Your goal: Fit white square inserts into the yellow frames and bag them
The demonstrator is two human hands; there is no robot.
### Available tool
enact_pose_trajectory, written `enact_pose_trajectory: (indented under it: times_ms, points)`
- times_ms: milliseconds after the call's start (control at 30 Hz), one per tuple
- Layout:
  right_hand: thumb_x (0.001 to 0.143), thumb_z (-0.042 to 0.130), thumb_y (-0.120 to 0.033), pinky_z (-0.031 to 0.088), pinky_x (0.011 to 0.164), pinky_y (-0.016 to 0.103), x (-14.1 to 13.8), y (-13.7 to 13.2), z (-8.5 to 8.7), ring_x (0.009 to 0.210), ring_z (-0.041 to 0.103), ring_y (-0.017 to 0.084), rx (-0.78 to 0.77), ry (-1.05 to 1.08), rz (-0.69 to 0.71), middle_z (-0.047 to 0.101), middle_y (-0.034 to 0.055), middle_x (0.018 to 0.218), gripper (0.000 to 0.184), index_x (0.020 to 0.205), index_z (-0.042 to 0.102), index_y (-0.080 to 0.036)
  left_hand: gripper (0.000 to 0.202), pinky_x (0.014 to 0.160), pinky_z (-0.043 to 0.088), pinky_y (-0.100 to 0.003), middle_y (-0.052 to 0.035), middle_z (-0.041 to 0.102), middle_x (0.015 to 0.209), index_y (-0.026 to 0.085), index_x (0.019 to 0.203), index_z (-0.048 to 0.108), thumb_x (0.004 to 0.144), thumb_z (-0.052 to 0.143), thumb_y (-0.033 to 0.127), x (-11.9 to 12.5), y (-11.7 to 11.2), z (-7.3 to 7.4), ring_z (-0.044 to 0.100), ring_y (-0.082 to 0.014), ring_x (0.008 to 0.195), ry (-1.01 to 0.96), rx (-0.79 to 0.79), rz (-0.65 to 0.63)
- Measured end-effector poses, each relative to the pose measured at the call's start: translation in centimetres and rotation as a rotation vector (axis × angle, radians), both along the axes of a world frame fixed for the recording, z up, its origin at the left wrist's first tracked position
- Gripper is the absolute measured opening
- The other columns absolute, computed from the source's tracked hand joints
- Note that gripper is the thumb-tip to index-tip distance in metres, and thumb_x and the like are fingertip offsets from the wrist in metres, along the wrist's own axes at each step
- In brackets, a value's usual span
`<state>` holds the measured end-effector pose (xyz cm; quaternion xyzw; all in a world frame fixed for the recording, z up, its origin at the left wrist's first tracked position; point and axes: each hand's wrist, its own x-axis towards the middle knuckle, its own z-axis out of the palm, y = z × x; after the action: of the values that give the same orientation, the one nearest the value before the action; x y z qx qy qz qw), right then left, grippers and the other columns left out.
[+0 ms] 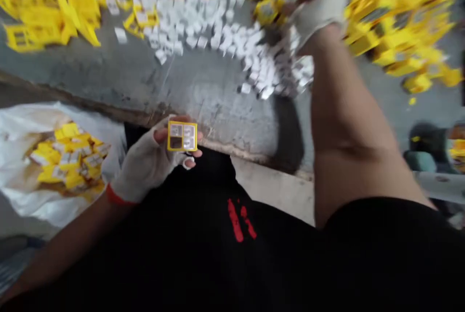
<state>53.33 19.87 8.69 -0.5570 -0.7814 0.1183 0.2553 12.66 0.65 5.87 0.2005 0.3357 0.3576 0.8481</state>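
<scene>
1. Firstly, the gloved left hand (145,164) is held up with its fingers curled, pinching a small yellow-framed square pack (182,136) upright by its edges; the pack's windowed panes face the camera, and what lies behind them is hard to make out.
2. The right hand (319,7), in a pale knit glove, is motion-blurred and cut off by the top edge, so whether it grips anything cannot be told. It is just above a heap of small white pieces (254,55) on a concrete floor (203,103).
3. Loose yellow pieces (399,21) lie blurred in drifts along the top and right.
4. At left, an open white sack (32,128) holds a bunch of yellow-and-white packs (69,157).
5. Far right, a dark and teal shape (425,152) is too blurred to identify.
</scene>
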Motion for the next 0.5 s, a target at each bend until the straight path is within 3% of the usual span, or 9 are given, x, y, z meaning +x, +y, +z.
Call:
enact_pose_trajectory:
  times_ms: [67,100,133,200,233,267,333,400,500]
  points:
    - [0.1,0.063,-0.034,0.053,0.092,0.047,-1.0,-2.4,0.7,0.117,0.08,0.033,0.105,0.033,-0.245,0.089,-0.0006,0.117,0.031,0.101,0.087,-0.015,0.02,0.057,0.066,-0.036,-0.012,0.086,0.1,0.023,0.112,0.085,0.098,0.074,0.032,-1.6,-0.2,-0.6,0.082,-0.0287,0.071,0.067,-0.036,0.047]
    - [0.096,0.069,-0.035,0.052,0.091,0.051,-1.8,-4.3,1.3,0.11,0.082,0.033,0.098,-0.007,-0.293,0.09,-0.005,0.11,0.026,0.103,0.091,-0.022,0.02,0.056,0.065,-0.036,-0.0121,0.085,0.098,0.023,0.112,0.084,0.1,0.07,0.032,-2.5,-0.4,-0.7,0.082,-0.0283,0.07,0.11,-0.064,0.079]
    - [0.096,0.073,-0.03,0.055,0.096,0.048,-2.9,-6.8,1.9,0.113,0.083,0.032,0.05,-0.043,-0.285,0.09,-0.0087,0.112,0.026,0.112,0.093,-0.032,0.021,0.055,0.064,-0.036,-0.0117,0.085,0.096,0.024,0.11,0.083,0.102,0.067,0.033,-3.3,-0.8,-0.7,0.081,-0.0276,0.069,0.147,-0.088,0.111]
    - [0.097,0.075,-0.025,0.057,0.101,0.047,-5.9,-12.7,2.5,0.119,0.084,0.031,-0.002,-0.074,-0.277,0.091,-0.0051,0.118,0.028,0.117,0.094,-0.031,0.021,0.054,0.063,-0.034,-0.0101,0.084,0.093,0.025,0.106,0.082,0.104,0.064,0.034,-4.7,-1.7,-0.7,0.079,-0.026,0.067,0.193,-0.101,0.176]
    - [0.101,0.074,-0.028,0.06,0.097,0.046,-7.7,-15.8,2.4,0.118,0.085,0.031,-0.001,-0.052,-0.205,0.091,-0.0032,0.119,0.026,0.119,0.094,-0.031,0.021,0.054,0.062,-0.034,-0.0092,0.084,0.093,0.026,0.105,0.082,0.105,0.063,0.034,-5.3,-2.2,-0.7,0.078,-0.0252,0.066,0.201,-0.091,0.209]
    - [0.106,0.071,-0.031,0.062,0.092,0.045,-9.6,-18.8,1.9,0.113,0.086,0.03,0.074,0.012,-0.121,0.091,-0.0014,0.117,0.023,0.114,0.093,-0.032,0.021,0.054,0.062,-0.033,-0.0082,0.084,0.093,0.027,0.103,0.082,0.105,0.063,0.034,-5.7,-2.7,-0.7,0.078,-0.0246,0.067,0.2,-0.078,0.24]
    - [0.111,0.07,-0.036,0.067,0.085,0.045,-13.7,-23.7,-0.3,0.104,0.085,0.029,0.069,0.146,0.149,0.09,0.007,0.113,0.02,0.111,0.09,-0.034,0.02,0.055,0.061,-0.032,-0.0069,0.085,0.094,0.029,0.103,0.082,0.106,0.063,0.036,-6.5,-3.7,-0.7,0.077,-0.024,0.068,0.181,-0.061,0.289]
    - [0.112,0.067,-0.035,0.066,0.08,0.043,-17.7,-26.4,-3.4,0.093,0.083,0.027,-0.108,0.029,0.4,0.088,0.0084,0.105,0.02,0.112,0.087,-0.029,0.021,0.056,0.06,-0.032,-0.0069,0.085,0.095,0.028,0.107,0.082,0.106,0.062,0.036,-6.9,-4.6,-0.7,0.077,-0.024,0.07,0.16,-0.059,0.309]
    - [0.11,0.064,-0.021,0.059,0.093,0.044,-22.7,-27.2,-7.4,0.108,0.08,0.031,-0.378,-0.367,0.319,0.086,0.0163,0.123,0.028,0.131,0.082,-0.02,0.03,0.058,0.06,-0.034,-0.009,0.085,0.096,0.027,0.123,0.082,0.108,0.057,0.034,-7.2,-5.7,-0.7,0.079,-0.0263,0.071,0.143,-0.079,0.305]
